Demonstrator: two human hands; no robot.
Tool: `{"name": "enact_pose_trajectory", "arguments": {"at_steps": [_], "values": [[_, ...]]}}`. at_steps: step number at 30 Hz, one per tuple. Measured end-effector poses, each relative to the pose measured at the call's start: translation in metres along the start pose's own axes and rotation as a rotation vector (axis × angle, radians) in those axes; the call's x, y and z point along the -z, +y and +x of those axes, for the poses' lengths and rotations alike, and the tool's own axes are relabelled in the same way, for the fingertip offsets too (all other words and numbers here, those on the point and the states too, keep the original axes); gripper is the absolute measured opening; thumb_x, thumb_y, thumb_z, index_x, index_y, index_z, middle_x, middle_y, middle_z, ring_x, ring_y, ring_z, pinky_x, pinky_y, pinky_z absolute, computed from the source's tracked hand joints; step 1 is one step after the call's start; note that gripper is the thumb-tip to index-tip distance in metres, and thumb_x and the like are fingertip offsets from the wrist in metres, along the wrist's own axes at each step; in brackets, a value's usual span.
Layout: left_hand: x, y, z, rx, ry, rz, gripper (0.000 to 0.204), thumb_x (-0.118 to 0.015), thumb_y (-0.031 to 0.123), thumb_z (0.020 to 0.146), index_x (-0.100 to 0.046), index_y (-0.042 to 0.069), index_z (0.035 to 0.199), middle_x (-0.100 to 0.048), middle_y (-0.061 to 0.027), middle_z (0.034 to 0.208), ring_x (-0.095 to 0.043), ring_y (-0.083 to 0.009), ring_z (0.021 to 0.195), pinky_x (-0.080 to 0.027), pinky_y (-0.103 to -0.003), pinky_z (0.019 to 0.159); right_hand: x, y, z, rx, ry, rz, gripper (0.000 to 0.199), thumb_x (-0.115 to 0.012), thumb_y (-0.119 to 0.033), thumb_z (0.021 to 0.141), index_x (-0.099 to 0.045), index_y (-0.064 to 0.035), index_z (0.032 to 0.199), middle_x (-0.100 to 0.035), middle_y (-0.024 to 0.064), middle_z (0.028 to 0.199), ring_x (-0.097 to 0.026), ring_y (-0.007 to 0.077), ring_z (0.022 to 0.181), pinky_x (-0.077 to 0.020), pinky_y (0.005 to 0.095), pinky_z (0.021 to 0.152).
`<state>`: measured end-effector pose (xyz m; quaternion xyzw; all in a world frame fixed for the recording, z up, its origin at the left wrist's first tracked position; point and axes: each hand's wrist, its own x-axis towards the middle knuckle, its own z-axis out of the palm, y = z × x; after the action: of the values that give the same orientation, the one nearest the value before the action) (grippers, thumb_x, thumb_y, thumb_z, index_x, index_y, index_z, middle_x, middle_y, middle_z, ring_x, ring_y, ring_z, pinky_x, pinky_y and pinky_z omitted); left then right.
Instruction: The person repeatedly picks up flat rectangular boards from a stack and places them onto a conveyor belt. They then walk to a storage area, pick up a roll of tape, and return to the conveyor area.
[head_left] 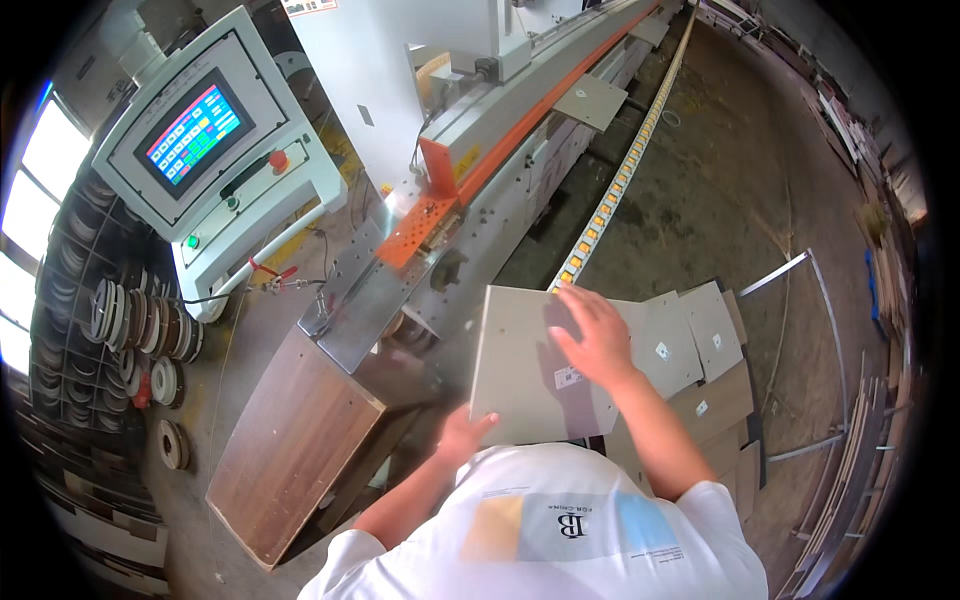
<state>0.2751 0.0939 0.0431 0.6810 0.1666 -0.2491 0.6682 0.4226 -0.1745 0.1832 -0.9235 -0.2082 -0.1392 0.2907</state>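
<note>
A flat light-grey board point(520, 365) with a small white label is in front of me, above a stack of boards. My left hand point(465, 432) grips its near left corner, thumb on the upper face and fingers hidden below. Over the board's far right part is my right hand point(597, 338), its fingers stretched out and the thumb apart. A shadow of that hand falls on the board; whether the fingertips touch its far edge is hard to tell. Similar grey boards point(665, 345) with small labels lie just to the right.
To my left, a long machine with an orange guard point(420, 228) and metal table point(365, 315) stands beside a wood-grain box point(290, 430). A control panel with a lit screen point(195, 130) is farther left, near hanging edging rolls point(145, 320). A roller track point(610, 200) runs away ahead.
</note>
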Motion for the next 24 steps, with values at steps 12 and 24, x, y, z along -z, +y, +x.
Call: {"name": "enact_pose_trajectory", "arguments": {"at_steps": [12,24], "values": [[0.021,-0.046,-0.032,-0.03,0.096,-0.151,0.038,-0.072,0.026,0.096,-0.068,0.002,0.124,-0.073,-0.0074,0.108,-0.065,-0.0145,0.096,-0.053,-0.034,0.086,-0.029,0.107,-0.027,-0.071,-0.146,-0.111,0.031,-0.076,-0.034,0.086,-0.076,-0.0106,0.106,-0.076,0.0105,0.097,-0.07,0.0337,0.096,-0.0537,0.0448,0.089],[0.071,-0.001,0.0,0.175,0.467,-0.825,0.042,-0.069,0.02,0.098,-0.055,0.004,0.134,-0.059,-0.0138,0.131,-0.058,-0.0302,0.122,-0.051,-0.048,0.101,-0.077,0.207,-0.296,-0.886,-0.441,0.137,0.039,-0.071,-0.036,0.096,-0.071,-0.0095,0.124,-0.076,0.0081,0.108,-0.071,0.0197,0.102,-0.0553,0.0358,0.092]]}}
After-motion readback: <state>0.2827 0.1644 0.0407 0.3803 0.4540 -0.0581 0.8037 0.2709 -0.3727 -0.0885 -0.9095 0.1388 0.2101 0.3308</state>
